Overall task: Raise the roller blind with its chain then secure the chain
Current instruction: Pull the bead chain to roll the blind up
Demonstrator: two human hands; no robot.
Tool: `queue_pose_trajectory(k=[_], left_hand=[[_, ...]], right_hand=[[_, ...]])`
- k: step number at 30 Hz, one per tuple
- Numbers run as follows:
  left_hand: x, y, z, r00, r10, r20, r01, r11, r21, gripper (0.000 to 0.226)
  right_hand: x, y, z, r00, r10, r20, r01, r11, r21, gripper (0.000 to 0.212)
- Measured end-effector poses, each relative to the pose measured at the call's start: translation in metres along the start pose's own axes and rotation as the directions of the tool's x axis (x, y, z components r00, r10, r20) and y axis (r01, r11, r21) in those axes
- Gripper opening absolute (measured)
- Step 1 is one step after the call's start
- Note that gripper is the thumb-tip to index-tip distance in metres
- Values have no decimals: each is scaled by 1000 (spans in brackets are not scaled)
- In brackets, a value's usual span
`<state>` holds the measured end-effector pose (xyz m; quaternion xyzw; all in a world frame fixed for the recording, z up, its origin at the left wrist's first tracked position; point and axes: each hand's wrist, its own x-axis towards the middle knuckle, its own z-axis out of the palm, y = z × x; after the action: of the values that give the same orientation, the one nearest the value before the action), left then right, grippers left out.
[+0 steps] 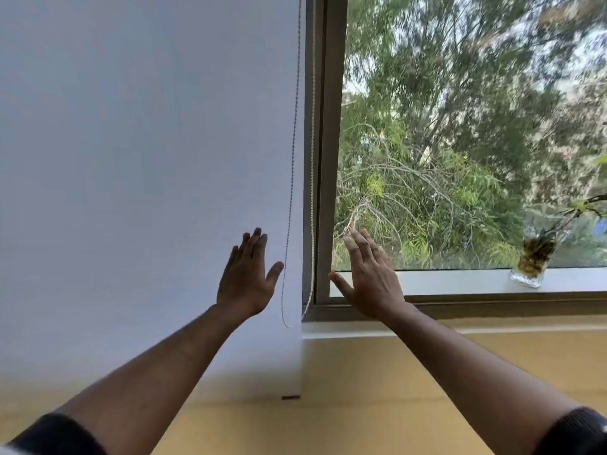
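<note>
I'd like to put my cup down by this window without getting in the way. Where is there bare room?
The white sill is bare from the window frame to the glass vase at its right end. It is crowded near the chain, where the left hand and right hand are both raised, open.

Glass vase (532,262) (plant cuttings) on sill (460,280)
</note>
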<state>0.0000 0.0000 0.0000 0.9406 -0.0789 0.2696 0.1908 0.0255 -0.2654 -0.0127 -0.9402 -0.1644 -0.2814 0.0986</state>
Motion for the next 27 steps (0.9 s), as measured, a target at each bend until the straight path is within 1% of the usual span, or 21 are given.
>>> queue_pose_trajectory(k=[3,5,7,10,12,13,15,16,18,21,23,24,26,27], left_hand=[[1,15,10,993,-92,79,107,971,-216,72],[2,31,13,981,-144,128,184,896,-405,69],[3,46,17,969,-187,159,244,797,-552,63],[6,69,21,958,-250,140,278,698,-660,48],[5,81,29,953,-275,127,275,609,-744,35],[4,85,34,950,-291,113,270,585,-765,31],[0,91,42,946,-314,84,255,557,-791,37],[-2,93,46,945,-319,66,241,549,-800,43],[-6,96,53,946,-325,23,212,562,-799,51],[-10,102,60,940,-338,-43,197,643,-740,55],[-14,107,64,937,-341,-79,186,677,-712,52],[-17,111,65,936,-340,-94,180,689,-702,49],[-25,115,69,939,-329,-98,176,707,-685,42],[-29,116,71,940,-324,-106,168,711,-683,40]], right_hand=[[-17,3,21,996,41,73,-41,999,-4,82],[-32,5,38,992,56,115,-57,998,8,82],[-44,6,52,989,60,138,-65,997,29,81],[-59,6,67,986,75,152,-88,993,78,82],[-67,1,71,987,65,147,-87,985,149,80],[-68,0,72,989,53,138,-79,978,192,78],[-67,-5,68,993,36,112,-70,947,312,68],[-65,-8,63,995,33,95,-69,916,396,61],[-57,-16,52,996,45,81,-84,815,573,49],[-43,-29,33,995,89,37,-87,662,744,42],[-32,-37,20,994,110,-1,-62,572,818,34],[-26,-41,12,993,116,-2,-58,509,859,33],[-14,-50,-1,991,124,41,-84,362,928,32],[-8,-54,-6,993,106,61,-90,294,951,29]])
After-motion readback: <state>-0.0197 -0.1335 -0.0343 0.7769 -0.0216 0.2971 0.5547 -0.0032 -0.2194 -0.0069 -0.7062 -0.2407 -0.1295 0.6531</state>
